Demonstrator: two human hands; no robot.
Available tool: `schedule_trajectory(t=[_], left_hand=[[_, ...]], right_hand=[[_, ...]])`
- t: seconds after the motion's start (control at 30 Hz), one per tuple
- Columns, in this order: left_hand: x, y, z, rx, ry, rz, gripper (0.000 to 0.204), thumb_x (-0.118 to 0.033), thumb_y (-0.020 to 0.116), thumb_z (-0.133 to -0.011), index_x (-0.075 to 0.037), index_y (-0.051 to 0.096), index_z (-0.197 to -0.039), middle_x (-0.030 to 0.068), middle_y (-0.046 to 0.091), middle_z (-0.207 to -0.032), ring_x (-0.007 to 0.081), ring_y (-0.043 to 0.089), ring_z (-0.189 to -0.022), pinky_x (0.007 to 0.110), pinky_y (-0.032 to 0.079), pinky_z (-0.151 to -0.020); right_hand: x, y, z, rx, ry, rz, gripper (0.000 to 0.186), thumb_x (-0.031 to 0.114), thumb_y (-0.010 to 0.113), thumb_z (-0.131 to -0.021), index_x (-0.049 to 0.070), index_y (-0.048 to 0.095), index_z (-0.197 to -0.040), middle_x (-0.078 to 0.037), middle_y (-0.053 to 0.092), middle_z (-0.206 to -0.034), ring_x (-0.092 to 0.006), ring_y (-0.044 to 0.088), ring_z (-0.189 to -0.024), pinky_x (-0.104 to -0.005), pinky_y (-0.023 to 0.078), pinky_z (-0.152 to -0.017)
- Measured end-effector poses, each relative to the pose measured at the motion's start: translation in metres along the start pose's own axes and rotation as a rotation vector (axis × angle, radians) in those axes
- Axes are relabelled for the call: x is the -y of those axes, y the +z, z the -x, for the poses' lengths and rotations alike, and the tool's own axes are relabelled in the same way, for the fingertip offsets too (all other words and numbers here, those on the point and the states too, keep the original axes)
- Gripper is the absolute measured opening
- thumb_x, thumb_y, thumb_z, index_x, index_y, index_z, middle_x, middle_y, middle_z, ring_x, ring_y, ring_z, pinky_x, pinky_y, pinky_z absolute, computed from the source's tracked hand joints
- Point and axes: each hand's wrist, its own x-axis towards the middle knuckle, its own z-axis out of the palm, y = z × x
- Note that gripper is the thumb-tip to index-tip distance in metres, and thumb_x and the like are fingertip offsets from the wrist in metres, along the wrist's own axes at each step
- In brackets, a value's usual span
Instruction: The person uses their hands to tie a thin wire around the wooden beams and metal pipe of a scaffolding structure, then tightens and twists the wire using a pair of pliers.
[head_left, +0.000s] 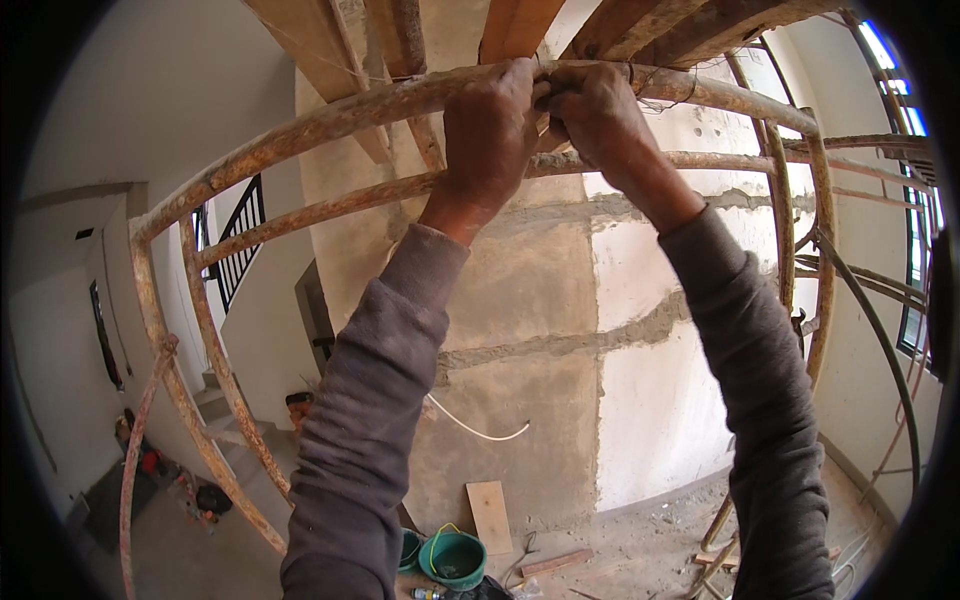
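Observation:
Both arms reach up to the rusty top pipe [400, 98] of a scaffold frame. My left hand [492, 125] is closed against the pipe, its fingertips meeting those of the other hand. Close beside it, my right hand [603, 115] is closed too, thumb and fingers pinched together. Whatever lies between the fingers is small and mostly hidden. Thin dark wire [672, 92] loops around the pipe just right of my right hand. Wooden planks [518, 28] rest above the pipe, over my hands.
A second, lower pipe [330, 212] runs below the top one. Upright scaffold legs [150, 290] stand on the left, with more on the right. Behind is a patched plaster wall [530, 290]. Far below, a green bucket [455, 560] and a leaning board [489, 515] stand on the floor.

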Motion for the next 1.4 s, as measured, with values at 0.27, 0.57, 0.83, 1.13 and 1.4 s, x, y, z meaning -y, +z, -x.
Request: schedule_trajectory(t=[0.27, 0.57, 0.83, 1.13, 1.4], left_hand=[[0.0, -0.003, -0.023, 0.103, 0.186, -0.22, 0.013, -0.009, 0.067, -0.083, -0.002, 0.058, -0.076, 0.0177, 0.06, -0.064, 0.0351, 0.062, -0.059, 0.042, 0.047, -0.053], [-0.008, 0.013, -0.014, 0.063, -0.216, -0.045, 0.011, -0.009, 0.073, -0.079, 0.0, 0.068, -0.081, 0.0153, 0.068, -0.067, 0.0227, 0.068, -0.061, 0.034, 0.051, -0.055], [-0.009, 0.011, -0.01, 0.052, -0.454, 0.255, 0.01, -0.001, 0.073, -0.077, 0.005, 0.066, -0.082, 0.0104, 0.07, -0.072, 0.0133, 0.066, -0.058, 0.027, 0.056, -0.053], [-0.006, 0.017, 0.003, 0.005, -0.564, 0.648, 0.009, 0.0, 0.064, -0.087, 0.005, 0.059, -0.082, 0.0105, 0.065, -0.067, 0.0122, 0.064, -0.053, 0.024, 0.054, -0.047], [-0.009, 0.024, 0.011, -0.085, -0.524, 0.455, 0.004, 0.006, 0.057, -0.083, 0.009, 0.056, -0.079, 0.0131, 0.062, -0.06, 0.0142, 0.061, -0.046, 0.027, 0.052, -0.041]], right_hand=[[-0.006, 0.014, 0.017, -0.153, -0.003, 0.034, 0.02, 0.013, 0.057, -0.082, 0.003, 0.074, -0.088, -0.02, 0.068, -0.076, -0.0353, 0.068, -0.073, -0.044, 0.053, -0.071], [0.006, 0.014, 0.046, -0.219, -0.169, 0.371, 0.019, 0.014, 0.057, -0.083, 0.0, 0.067, -0.079, -0.022, 0.066, -0.078, -0.0411, 0.065, -0.079, -0.0502, 0.049, -0.071], [-0.002, -0.006, 0.045, -0.218, -0.354, 0.483, 0.03, 0.017, 0.058, -0.087, 0.009, 0.059, -0.058, -0.003, 0.041, -0.044, -0.0107, 0.041, -0.043, -0.0352, 0.041, -0.048], [0.027, -0.033, -0.008, 0.046, -0.643, 0.9, 0.027, 0.016, 0.066, -0.084, 0.011, 0.071, -0.11, -0.012, 0.073, -0.086, -0.0274, 0.07, -0.071, -0.0383, 0.054, -0.059], [0.013, -0.025, -0.017, 0.063, -0.961, 1.078, 0.018, 0.012, 0.064, -0.085, 0.007, 0.067, -0.102, -0.01, 0.067, -0.072, -0.0273, 0.067, -0.066, -0.0375, 0.051, -0.057]])
